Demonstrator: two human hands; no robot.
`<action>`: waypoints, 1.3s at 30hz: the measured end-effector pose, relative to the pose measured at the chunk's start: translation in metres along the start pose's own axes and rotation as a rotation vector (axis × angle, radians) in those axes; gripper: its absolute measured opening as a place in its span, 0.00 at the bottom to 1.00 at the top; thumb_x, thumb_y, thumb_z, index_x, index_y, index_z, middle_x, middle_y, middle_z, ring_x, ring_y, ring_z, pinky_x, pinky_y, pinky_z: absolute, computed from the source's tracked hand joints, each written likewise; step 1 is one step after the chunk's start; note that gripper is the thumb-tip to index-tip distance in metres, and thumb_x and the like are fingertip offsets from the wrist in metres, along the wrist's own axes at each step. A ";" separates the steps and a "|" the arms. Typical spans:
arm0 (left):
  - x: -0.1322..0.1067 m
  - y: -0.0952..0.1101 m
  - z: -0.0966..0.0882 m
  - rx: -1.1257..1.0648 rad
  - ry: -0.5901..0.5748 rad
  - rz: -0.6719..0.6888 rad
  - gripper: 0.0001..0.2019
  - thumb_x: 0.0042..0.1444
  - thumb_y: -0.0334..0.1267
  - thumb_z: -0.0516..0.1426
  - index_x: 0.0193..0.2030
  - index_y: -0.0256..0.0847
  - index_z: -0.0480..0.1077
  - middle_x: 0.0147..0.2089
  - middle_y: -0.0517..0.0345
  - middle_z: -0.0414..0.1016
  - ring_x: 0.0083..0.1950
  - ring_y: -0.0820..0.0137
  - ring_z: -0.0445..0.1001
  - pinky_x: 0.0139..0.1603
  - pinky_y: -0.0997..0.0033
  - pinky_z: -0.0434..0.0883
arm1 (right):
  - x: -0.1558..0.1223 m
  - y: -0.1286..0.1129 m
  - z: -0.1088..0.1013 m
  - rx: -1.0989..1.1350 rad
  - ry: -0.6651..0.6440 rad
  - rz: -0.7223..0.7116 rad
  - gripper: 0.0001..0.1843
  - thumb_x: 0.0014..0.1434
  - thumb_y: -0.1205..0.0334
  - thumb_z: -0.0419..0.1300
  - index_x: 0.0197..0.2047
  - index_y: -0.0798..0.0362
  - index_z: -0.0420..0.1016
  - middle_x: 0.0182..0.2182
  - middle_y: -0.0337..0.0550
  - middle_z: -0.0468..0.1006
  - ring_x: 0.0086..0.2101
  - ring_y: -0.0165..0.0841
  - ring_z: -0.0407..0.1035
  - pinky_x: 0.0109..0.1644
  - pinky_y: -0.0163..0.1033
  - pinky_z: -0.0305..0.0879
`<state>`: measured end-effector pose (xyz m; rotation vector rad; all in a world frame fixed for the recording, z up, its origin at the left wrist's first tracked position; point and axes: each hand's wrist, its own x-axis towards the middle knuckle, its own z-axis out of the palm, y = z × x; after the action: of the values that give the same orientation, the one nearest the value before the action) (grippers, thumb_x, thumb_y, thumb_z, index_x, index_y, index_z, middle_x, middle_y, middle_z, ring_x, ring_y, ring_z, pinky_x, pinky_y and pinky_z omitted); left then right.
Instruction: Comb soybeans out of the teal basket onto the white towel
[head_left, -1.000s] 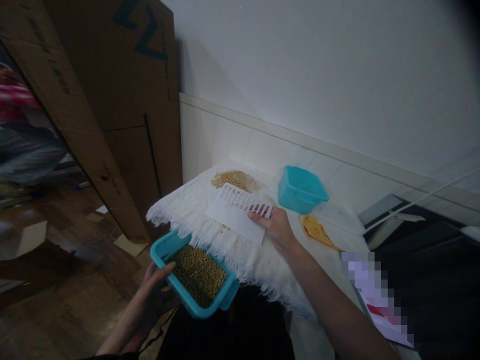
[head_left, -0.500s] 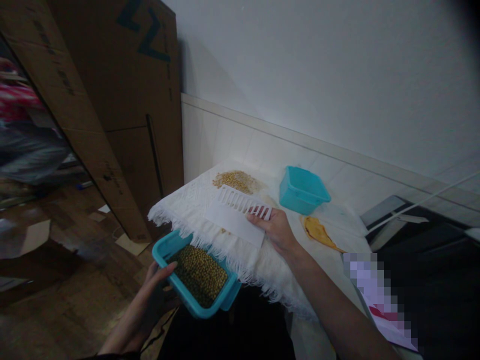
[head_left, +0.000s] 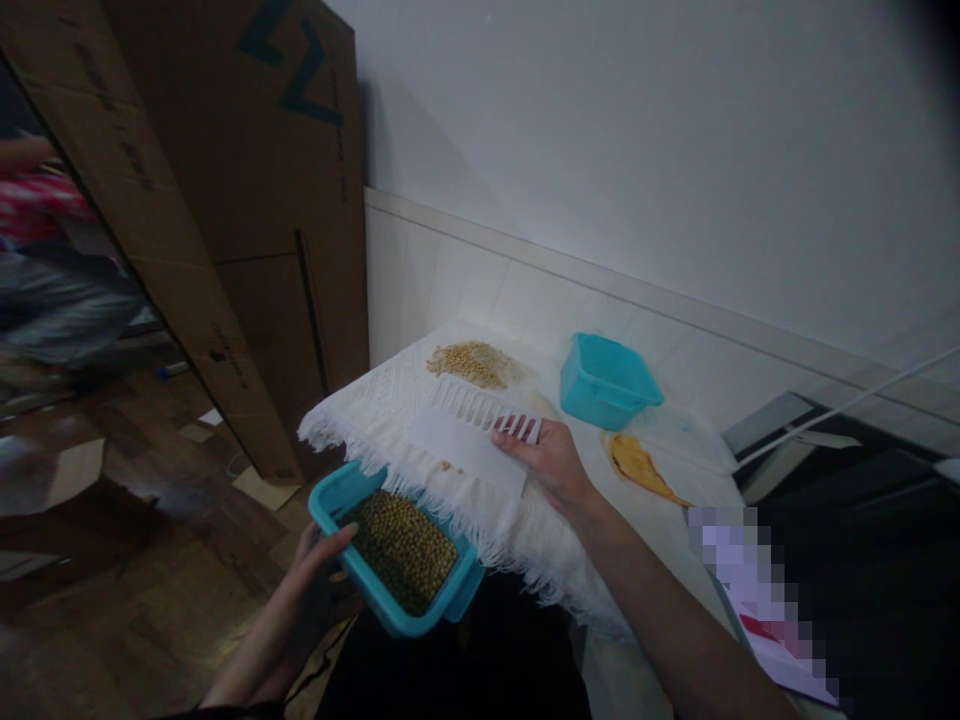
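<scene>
My left hand (head_left: 322, 570) grips the near left rim of a teal plastic bin (head_left: 397, 615), thumb over the edge. Soybeans (head_left: 409, 540) lie inside it, and its far side is tucked under the fringe of a white cloth (head_left: 360, 400). In my right hand (head_left: 551, 460) is a flat white piece with a row of slots (head_left: 480, 408), held by one end. A plain white sheet (head_left: 472, 450) lies just under it, with a few beans on it near the cloth's edge. Behind the slotted piece a loose pile of soybeans (head_left: 472, 362) rests on the cloth.
A second teal bin (head_left: 609, 385) stands on the table near the wall. Beside it lies a yellow-orange item (head_left: 641, 468). At the left rises a tall cardboard box (head_left: 262, 250); another person (head_left: 45, 230) is partly visible behind it. Black equipment (head_left: 862, 520) sits at the right.
The slotted piece has dipped very slightly towards me. Otherwise both hands and the bin hold nearly the same place; the person behind the box has shifted an arm.
</scene>
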<state>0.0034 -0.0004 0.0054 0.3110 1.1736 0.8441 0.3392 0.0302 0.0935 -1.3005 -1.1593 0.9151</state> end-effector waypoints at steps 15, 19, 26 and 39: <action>0.005 -0.012 0.004 0.009 0.017 0.006 0.59 0.42 0.43 0.86 0.79 0.57 0.67 0.50 0.46 0.92 0.52 0.37 0.94 0.49 0.42 0.91 | -0.032 -0.013 0.006 -0.355 -0.045 -0.174 0.17 0.63 0.43 0.78 0.37 0.49 0.96 0.26 0.41 0.89 0.26 0.39 0.78 0.31 0.40 0.73; 0.012 -0.015 0.001 0.047 0.024 0.005 0.57 0.46 0.44 0.85 0.80 0.56 0.65 0.53 0.45 0.91 0.50 0.39 0.95 0.51 0.39 0.91 | -0.048 -0.017 0.015 -0.346 -0.038 -0.269 0.12 0.66 0.47 0.75 0.43 0.44 0.99 0.34 0.43 0.94 0.31 0.44 0.86 0.38 0.45 0.83; 0.011 -0.016 0.000 0.021 0.030 -0.001 0.55 0.46 0.44 0.85 0.78 0.59 0.67 0.54 0.45 0.91 0.52 0.37 0.94 0.50 0.39 0.91 | -0.073 -0.023 0.030 -0.292 -0.099 -0.330 0.09 0.66 0.53 0.75 0.45 0.38 0.99 0.42 0.45 0.96 0.39 0.48 0.92 0.50 0.52 0.91; 0.004 -0.011 0.003 0.038 0.013 0.012 0.59 0.42 0.44 0.86 0.80 0.58 0.65 0.48 0.52 0.90 0.52 0.40 0.94 0.50 0.42 0.91 | 0.028 -0.023 -0.007 -0.580 0.340 -0.272 0.15 0.61 0.48 0.74 0.36 0.52 0.93 0.32 0.52 0.93 0.34 0.49 0.86 0.37 0.44 0.77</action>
<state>0.0110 -0.0038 -0.0031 0.3441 1.2025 0.8358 0.3494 0.0536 0.1202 -1.6253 -1.3326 0.1401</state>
